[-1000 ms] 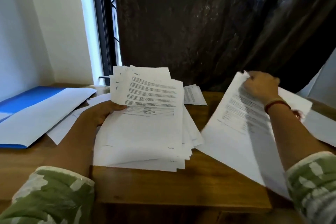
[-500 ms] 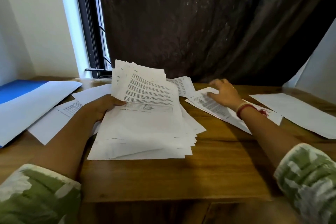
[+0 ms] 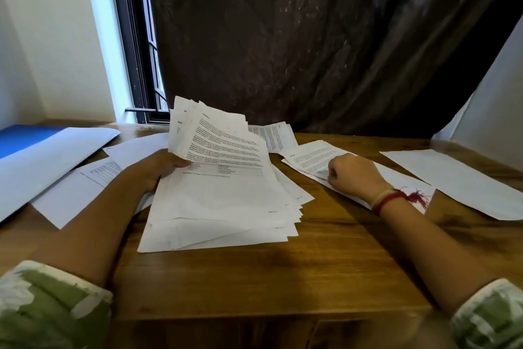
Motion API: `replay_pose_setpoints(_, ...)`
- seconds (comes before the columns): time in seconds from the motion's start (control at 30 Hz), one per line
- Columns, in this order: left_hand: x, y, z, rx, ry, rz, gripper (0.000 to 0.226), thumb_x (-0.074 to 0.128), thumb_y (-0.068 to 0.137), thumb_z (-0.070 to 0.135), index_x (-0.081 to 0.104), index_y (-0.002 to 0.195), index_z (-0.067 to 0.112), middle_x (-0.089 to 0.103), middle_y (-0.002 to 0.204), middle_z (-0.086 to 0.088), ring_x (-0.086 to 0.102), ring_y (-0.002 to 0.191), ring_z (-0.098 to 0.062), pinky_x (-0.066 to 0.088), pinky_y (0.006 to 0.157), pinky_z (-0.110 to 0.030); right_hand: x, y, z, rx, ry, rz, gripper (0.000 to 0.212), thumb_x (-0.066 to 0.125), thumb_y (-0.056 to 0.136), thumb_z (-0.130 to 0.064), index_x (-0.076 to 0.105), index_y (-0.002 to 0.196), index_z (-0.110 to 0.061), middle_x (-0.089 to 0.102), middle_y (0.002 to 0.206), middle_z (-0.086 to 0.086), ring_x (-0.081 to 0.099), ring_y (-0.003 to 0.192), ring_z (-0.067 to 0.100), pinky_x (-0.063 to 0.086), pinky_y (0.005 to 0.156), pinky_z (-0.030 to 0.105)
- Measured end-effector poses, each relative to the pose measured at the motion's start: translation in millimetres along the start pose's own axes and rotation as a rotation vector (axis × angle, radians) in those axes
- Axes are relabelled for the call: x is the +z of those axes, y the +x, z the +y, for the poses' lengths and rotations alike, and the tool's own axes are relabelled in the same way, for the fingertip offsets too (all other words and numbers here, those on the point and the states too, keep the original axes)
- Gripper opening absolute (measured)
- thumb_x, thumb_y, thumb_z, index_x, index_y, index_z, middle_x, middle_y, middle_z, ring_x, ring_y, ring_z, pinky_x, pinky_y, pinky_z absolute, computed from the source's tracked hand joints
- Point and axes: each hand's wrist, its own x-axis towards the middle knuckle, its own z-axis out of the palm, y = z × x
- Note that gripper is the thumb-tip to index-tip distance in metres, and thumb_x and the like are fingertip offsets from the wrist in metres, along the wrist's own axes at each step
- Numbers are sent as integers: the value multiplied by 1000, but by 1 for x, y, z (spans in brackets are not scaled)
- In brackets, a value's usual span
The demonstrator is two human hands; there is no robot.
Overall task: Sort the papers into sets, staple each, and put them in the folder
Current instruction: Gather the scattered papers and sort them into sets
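We are sorting: left hand (image 3: 158, 170) gripping the stack (image 3: 226, 207), right hand (image 3: 353, 176) lying clenched, apparently empty, on a sheet (image 3: 308, 156), likely reaching next for the top page (image 3: 226, 147).

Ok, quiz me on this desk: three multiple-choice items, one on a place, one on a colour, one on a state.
1. The blue folder lies:
A) at the far left of the wooden table
B) on the windowsill
C) leaning on the curtain

2. The thread bracelet on the right wrist is:
A) green
B) red
C) yellow

3. The paper stack in the middle is:
A) stapled and tucked in the folder
B) lying flat, untouched
C) gripped by the left hand, its far end lifted

Answers:
1 A: its blue shows at the picture's left border, partly under a white sheet.
2 B: red strands with a tassel circle the wrist.
3 C: the thumb lies on the top printed page while the fanned sheets tilt up.
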Motion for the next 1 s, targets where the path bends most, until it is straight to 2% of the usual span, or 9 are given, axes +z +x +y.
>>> replay_pose_setpoints(0.1,9,-3,3,-3,-22,-18,15,59,91,9,60,103,18,64,110,-14,61,99,-36,52,80,-47,-18,6,-15,41,63,56,21,57,94,-33,64,102,-14,60,88,3,52,76,14,43,69,23)
replay_pose_setpoints(0.27,16,-1,4,-23,28,3,34,62,91,14,56,124,14,62,120,-16,59,108,-40,45,97,-59,-46,13,-81,-71,592,-28,15,62,90,-19,61,77,-12,58,71,3,55,62,15,41,51,20)
replay_pose_setpoints(0.4,19,1,4,-41,39,31,34,59,92,15,53,126,15,61,123,-15,60,105,-40,44,98,-60,-25,-3,-148,-276,946,-299,27,62,88,-29,64,82,-2,64,75,12,58,69,20,48,65,33)
replay_pose_setpoints(0.57,25,-8,8,28,44,8,37,59,89,45,55,118,24,67,112,-6,65,99,-31,54,84,-47,-4,-15,-189,-535,996,-351,38,49,99,-32,54,129,-10,57,131,9,53,119,22,41,101,34)
replay_pose_setpoints(0.67,30,-10,8,95,150,14,30,62,89,38,53,114,25,63,95,6,62,84,-16,50,61,-27,-1,-8,-173,-478,1268,-318,27,58,92,-27,61,118,-20,61,119,2,56,117,22,44,105,40)
replay_pose_setpoints(0.73,30,-5,6,143,263,4,31,67,88,26,53,115,24,61,102,3,60,82,-13,50,64,-25,-2,2,-139,-350,1371,-189,16,62,91,-16,65,108,-16,63,107,-4,60,106,15,49,97,33)
replay_pose_setpoints(0.83,26,-3,5,159,293,3,32,68,87,18,55,116,21,59,113,-3,59,90,-18,49,77,-33,0,16,-65,-52,992,87,28,68,89,-25,64,114,-15,62,115,-2,59,109,16,47,85,25)
replay_pose_setpoints(0.93,21,-2,5,135,221,35,30,65,89,13,54,115,18,58,116,-6,57,95,-21,48,83,-40,27,24,0,265,394,-98,73,66,74,-66,51,134,-27,40,150,5,39,135,30,34,109,50)
replay_pose_setpoints(1.0,17,0,4,121,213,61,30,65,89,11,54,116,17,58,119,-9,57,98,-25,48,87,-45,39,22,17,315,420,-188,91,59,67,-79,45,139,-26,35,153,6,36,137,33,31,111,56)
